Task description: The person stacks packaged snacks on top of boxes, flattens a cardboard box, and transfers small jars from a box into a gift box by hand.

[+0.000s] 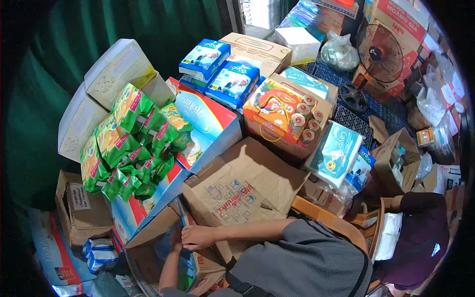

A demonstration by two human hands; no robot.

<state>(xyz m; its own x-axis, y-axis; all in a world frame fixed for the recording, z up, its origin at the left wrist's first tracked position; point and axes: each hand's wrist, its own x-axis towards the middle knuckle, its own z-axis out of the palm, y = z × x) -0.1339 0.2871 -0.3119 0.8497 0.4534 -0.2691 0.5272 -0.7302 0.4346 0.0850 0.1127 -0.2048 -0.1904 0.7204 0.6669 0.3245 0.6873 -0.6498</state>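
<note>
My right hand [197,237] is closed over an open cardboard box [143,238] low in the view, its fingers curled and close to my left hand. Partly covered by the right one, my left hand [176,241] also looks closed. Whatever either holds is too small or hidden to make out. Inside that box, below my hands, some blue and green plastic packaging [186,277] shows. Just beyond my right forearm lies a flattish brown carton [242,193] with red and blue print. Several green snack bags [129,148] are heaped past the box.
Blue-and-red cartons [208,131] stand beyond the box. Diaper packs [232,81], an orange gift box [269,109] with cans, and a tissue pack [335,151] sit farther along. A fan [381,53] stands at the back right. Another person [415,237] sits at the right on a chair.
</note>
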